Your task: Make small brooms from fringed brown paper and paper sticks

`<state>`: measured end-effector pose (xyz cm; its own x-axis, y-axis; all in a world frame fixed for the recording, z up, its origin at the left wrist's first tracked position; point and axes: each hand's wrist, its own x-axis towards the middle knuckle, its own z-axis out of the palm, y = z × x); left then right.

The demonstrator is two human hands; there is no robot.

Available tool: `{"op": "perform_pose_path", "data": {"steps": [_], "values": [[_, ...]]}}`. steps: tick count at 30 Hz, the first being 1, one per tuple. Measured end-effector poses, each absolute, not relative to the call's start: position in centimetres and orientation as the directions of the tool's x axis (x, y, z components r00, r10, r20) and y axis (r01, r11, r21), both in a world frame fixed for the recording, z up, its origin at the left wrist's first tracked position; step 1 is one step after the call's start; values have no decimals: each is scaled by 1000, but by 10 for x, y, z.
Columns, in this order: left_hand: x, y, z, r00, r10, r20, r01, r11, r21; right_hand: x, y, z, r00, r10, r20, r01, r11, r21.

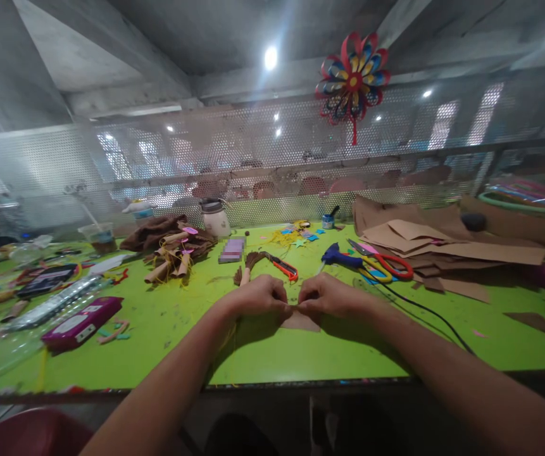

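My left hand (263, 296) and my right hand (325, 295) meet over the green table, fingertips pinched together on the far edge of a small piece of brown paper (301, 322). The paper's near part shows below the fingers; the rest is hidden under them. Just beyond my left hand lies a bundle of brown paper strips (248, 267). A utility knife (284, 266) with an orange-red end is behind the hands. Beyond my right hand rests a blue glue gun (341, 256), its cord trailing right. Beside it are scissors (386, 266) with red and yellow handles.
Brown paper sheets (443, 244) are piled at the right. Rolled brown paper pieces (172, 259), a white jar (214, 218) and a plastic cup (100, 237) stand at the back left. A purple box (83, 323) lies at the left. Perforated mesh (263, 145) rises behind the table.
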<state>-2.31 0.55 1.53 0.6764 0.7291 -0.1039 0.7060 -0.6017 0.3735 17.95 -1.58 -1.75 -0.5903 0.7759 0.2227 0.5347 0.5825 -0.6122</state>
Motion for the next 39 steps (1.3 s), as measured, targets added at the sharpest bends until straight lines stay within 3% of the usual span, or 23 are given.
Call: {"op": "perform_pose_path", "data": {"steps": [5,10,17,30,39], "values": [[-21,-1,19,674,724,-144,722,-606,333,179,-18,-19,-633,743,215,545,626,-557],[-21,-3,18,710,701,-62,673,-650,353,178,-20,-15,-651,726,220,571,660,-488],[-20,4,8,705,708,-25,654,-637,409,182,-16,-13,-642,740,198,585,641,-497],[-14,3,7,668,744,-17,692,-613,381,180,-13,-23,-674,688,271,558,714,-423],[-15,1,11,673,739,-44,696,-611,376,180,-20,-14,-693,676,252,615,736,-284]]}}
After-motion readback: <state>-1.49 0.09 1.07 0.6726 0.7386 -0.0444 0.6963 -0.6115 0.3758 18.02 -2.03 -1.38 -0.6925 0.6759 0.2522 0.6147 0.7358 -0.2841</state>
